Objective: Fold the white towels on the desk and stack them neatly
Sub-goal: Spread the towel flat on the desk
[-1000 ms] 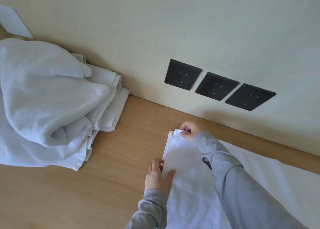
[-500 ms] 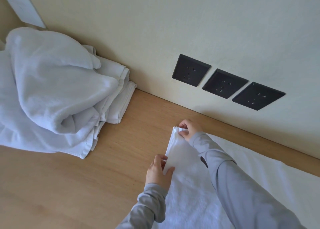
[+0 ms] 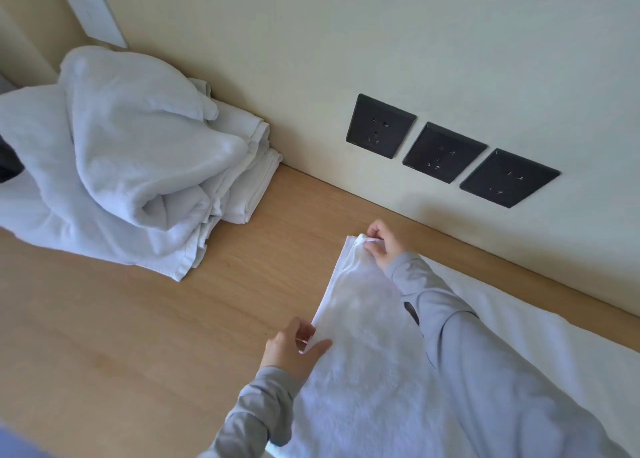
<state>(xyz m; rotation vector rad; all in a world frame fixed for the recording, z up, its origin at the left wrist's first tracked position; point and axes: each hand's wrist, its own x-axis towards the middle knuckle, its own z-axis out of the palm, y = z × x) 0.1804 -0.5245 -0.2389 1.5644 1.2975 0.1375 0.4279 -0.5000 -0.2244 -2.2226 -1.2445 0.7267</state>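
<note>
Now squaring a folded end.
The worktop [image 3: 121, 336] holds a towel heap [image 3: 121, 152] upper left; the towel [image 3: 363, 353] lies lower right, left grip [image 3: 291, 348] and right grip [image 3: 382, 246] each pinching a corner, seemingly to align its edges.

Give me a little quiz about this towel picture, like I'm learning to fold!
1. How many black sockets are there? A) two B) three C) five
2. True or false: the left hand and the right hand each pinch a corner of the towel.
3. Fill the gap: the heap of towels lies to the ____ of both hands.

Key: 1 B; 2 true; 3 left.
</note>
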